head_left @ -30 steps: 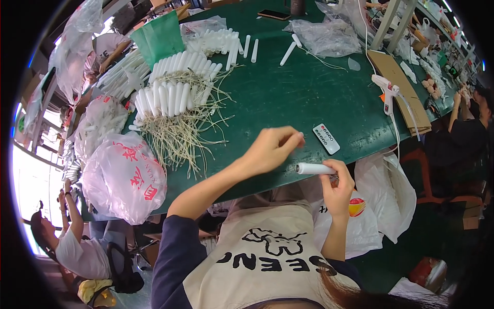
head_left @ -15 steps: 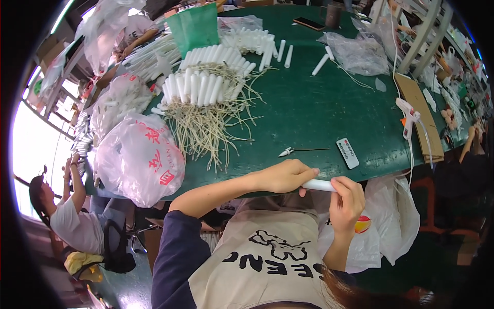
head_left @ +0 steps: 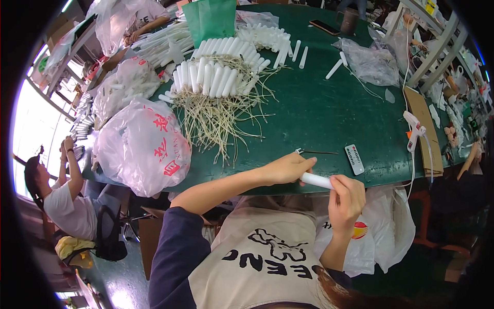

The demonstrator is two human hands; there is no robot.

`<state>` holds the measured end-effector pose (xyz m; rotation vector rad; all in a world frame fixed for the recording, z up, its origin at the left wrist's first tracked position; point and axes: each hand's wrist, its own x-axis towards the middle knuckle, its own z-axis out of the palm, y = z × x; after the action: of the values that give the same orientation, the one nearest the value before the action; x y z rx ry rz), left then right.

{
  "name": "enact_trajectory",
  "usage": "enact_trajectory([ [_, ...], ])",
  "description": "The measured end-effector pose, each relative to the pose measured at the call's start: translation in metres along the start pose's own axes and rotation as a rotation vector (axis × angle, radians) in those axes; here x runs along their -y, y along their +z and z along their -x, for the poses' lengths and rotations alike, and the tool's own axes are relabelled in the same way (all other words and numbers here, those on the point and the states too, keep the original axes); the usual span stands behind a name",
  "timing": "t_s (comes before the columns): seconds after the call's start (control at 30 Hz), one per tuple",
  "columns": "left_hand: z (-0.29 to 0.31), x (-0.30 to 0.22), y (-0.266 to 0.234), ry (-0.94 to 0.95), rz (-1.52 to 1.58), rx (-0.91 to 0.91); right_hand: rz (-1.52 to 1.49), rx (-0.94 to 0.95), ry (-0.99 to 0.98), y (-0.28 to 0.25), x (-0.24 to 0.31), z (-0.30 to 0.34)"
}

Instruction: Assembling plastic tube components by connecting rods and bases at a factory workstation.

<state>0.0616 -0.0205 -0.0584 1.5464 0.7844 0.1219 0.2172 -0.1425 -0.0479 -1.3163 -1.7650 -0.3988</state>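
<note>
My right hand (head_left: 346,198) grips a short white tube (head_left: 316,180) just below the green table's front edge (head_left: 329,118). My left hand (head_left: 287,168) pinches the tube's left end with its fingertips. A thin dark tool with a metal tip (head_left: 315,152) lies on the table just above my hands. A small grey remote-like device (head_left: 354,158) rests to its right. Farther back sits a row of white tubes (head_left: 216,77) over a heap of pale wires (head_left: 218,121).
A white plastic bag with red print (head_left: 141,147) bulges at the table's left front corner. A glue gun (head_left: 414,131) and cardboard (head_left: 422,123) lie at the right. A clear bag (head_left: 370,62), a phone (head_left: 324,27) and a green bag (head_left: 211,20) sit at the back. A seated person (head_left: 64,201) is at the left.
My left hand came back off the table to the tube's end. The thin dark tool now lies on the table. The view shifted, so the table sits higher and further right.
</note>
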Motion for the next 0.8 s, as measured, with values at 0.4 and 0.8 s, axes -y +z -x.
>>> enact_trajectory([
  [0.4,0.014,0.003,0.009,0.47,0.165,-0.15,-0.348,0.045,0.568,0.034,0.019,0.016],
  [0.8,0.016,-0.038,-0.093,0.346,-0.517,-0.875,-0.212,-0.128,0.433,0.023,-0.016,0.009],
])
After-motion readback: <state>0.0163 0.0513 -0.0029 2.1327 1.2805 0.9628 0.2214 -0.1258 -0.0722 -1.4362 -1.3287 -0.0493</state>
